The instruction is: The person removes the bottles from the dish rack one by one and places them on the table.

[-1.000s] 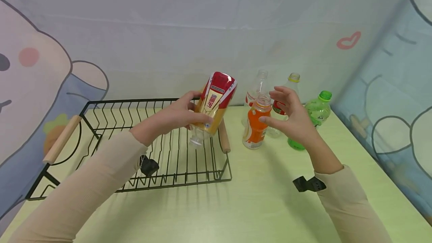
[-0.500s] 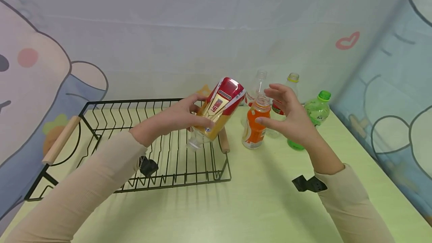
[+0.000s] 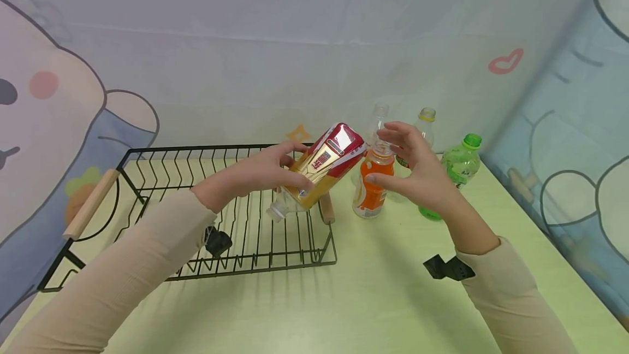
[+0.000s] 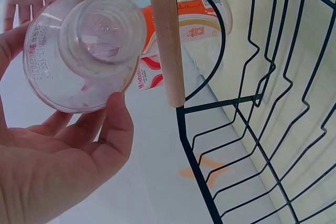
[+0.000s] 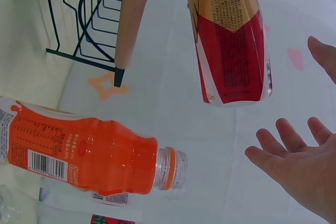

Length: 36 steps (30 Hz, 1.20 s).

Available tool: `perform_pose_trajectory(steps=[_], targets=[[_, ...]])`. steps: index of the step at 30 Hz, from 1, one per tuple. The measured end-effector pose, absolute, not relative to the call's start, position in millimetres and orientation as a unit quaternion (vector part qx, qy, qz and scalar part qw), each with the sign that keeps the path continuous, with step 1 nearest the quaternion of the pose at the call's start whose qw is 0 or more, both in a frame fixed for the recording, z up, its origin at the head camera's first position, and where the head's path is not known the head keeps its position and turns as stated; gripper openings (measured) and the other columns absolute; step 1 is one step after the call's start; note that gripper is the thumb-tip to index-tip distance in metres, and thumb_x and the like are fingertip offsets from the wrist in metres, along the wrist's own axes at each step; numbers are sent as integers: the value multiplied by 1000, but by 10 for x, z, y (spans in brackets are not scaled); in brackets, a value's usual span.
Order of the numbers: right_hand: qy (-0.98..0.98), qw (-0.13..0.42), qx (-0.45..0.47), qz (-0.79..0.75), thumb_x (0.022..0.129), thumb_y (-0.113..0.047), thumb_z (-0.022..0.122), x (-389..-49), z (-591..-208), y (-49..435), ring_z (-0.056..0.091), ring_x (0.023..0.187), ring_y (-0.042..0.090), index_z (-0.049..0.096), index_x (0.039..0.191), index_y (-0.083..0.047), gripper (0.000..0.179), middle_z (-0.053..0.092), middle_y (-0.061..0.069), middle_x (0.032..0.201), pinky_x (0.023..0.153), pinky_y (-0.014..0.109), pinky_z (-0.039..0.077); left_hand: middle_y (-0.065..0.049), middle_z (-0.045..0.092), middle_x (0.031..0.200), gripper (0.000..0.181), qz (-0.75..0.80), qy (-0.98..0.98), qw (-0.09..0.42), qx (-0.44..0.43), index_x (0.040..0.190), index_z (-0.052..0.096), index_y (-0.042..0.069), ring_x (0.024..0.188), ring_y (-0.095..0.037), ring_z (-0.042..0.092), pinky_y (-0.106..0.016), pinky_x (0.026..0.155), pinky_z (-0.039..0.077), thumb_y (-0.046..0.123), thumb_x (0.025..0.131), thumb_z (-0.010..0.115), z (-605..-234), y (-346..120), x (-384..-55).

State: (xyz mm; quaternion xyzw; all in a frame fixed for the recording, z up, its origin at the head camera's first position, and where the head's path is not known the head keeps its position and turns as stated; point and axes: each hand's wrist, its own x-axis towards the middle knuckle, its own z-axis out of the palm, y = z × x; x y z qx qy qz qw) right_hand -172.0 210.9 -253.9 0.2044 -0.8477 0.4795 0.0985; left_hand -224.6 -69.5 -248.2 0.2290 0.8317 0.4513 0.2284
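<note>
My left hand (image 3: 267, 171) grips a plastic bottle (image 3: 328, 163) with a red and gold label, above the right end of a black wire dish rack (image 3: 255, 270). The bottle lies tilted, its clear neck low at the left and its base up at the right. In the left wrist view the neck (image 4: 102, 30) faces the camera, with no cap seen on it. My right hand (image 3: 425, 173) is in the air by an orange-labelled bottle (image 3: 374, 184), fingers spread and holding nothing. In the right wrist view a gap shows between those fingertips (image 5: 257, 153) and the red base.
Behind the orange bottle stand a clear bottle (image 3: 380, 111) and one with a yellow neck ring (image 3: 426, 119), both partly hidden. A green bottle (image 3: 462, 163) with a green cap stands to the right. The rack has wooden handles (image 3: 92, 204) at both ends. A printed cloth hangs behind.
The red and gold bottle has tilted further, its base swinging right and down and its neck moving left. My right hand has shifted slightly left. The standing bottles have stayed put.
</note>
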Motion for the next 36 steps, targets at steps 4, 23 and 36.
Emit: perform_pose_trajectory(steps=[4, 23, 36], targets=[[-841, 97, 217, 487, 82, -3, 75, -1708, -2525, 2087, 38, 136, 29, 29, 144, -7, 77, 43, 10, 145, 111, 54, 30, -15, 58, 120, 73, 449, 831, 234, 230, 145, 34, 17, 100, -27, 61, -38, 82, 53, 23, 82, 71, -2471, -682, -2234], [-850, 90, 223, 469, 81, -6, 77, -1680, -2480, 1981, 39, 135, 29, 31, 144, -8, 78, 43, 9, 144, 107, 53, 36, -11, 61, 117, 72, 411, 837, 238, 271, 142, 41, 21, 99, -25, 61, -40, 86, 52, 27, 79, 74, -2499, -617, -2266], [-865, 55, 239, 438, 80, -14, 79, -1677, -2504, 1918, 38, 135, 29, 35, 141, -11, 76, 43, 6, 144, 102, 52, 43, -13, 59, 119, 76, 381, 837, 250, 302, 146, 37, 16, 99, -25, 60, -37, 83, 52, 29, 80, 72, -2522, -580, -2271]])
